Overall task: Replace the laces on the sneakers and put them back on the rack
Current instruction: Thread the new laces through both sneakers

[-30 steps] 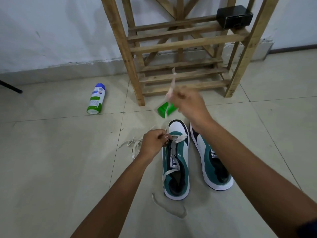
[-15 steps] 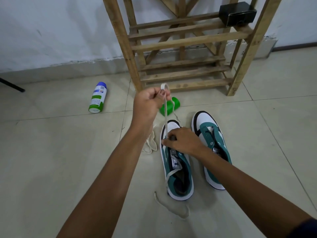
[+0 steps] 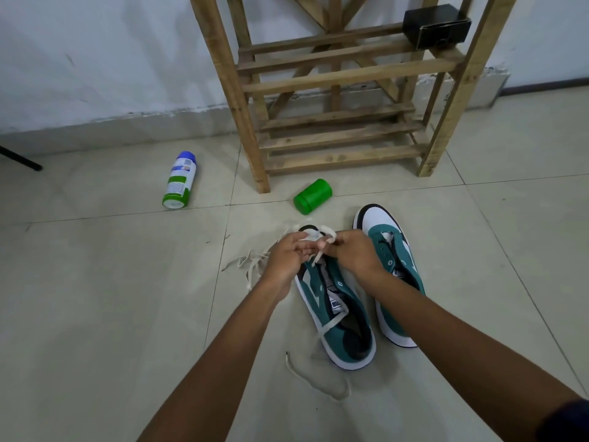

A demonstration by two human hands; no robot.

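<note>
Two green-and-white sneakers stand on the tiled floor, toes towards the wooden rack (image 3: pixel 344 135). Both hands work over the toe end of the left sneaker (image 3: pixel 338 317). My left hand (image 3: pixel 287 256) pinches the cream lace (image 3: pixel 328 232) there, and my right hand (image 3: pixel 353 253) grips the same lace beside it. The lace's other end trails out of the shoe onto the floor near the heel (image 3: pixel 318 378). The right sneaker (image 3: pixel 395 269) has no lace in its eyelets. A loose cream lace (image 3: pixel 248 263) lies on the floor left of my left hand.
A green cylindrical container (image 3: pixel 312 196) lies on its side between the rack and the sneakers. A white, green and blue spray can (image 3: pixel 180 180) lies further left. A black box (image 3: pixel 436 25) sits on an upper rack shelf. A white wall runs behind.
My left hand came down from its raised position with the lace. Both hands now meet at the left sneaker's toe end, holding the lace low.
</note>
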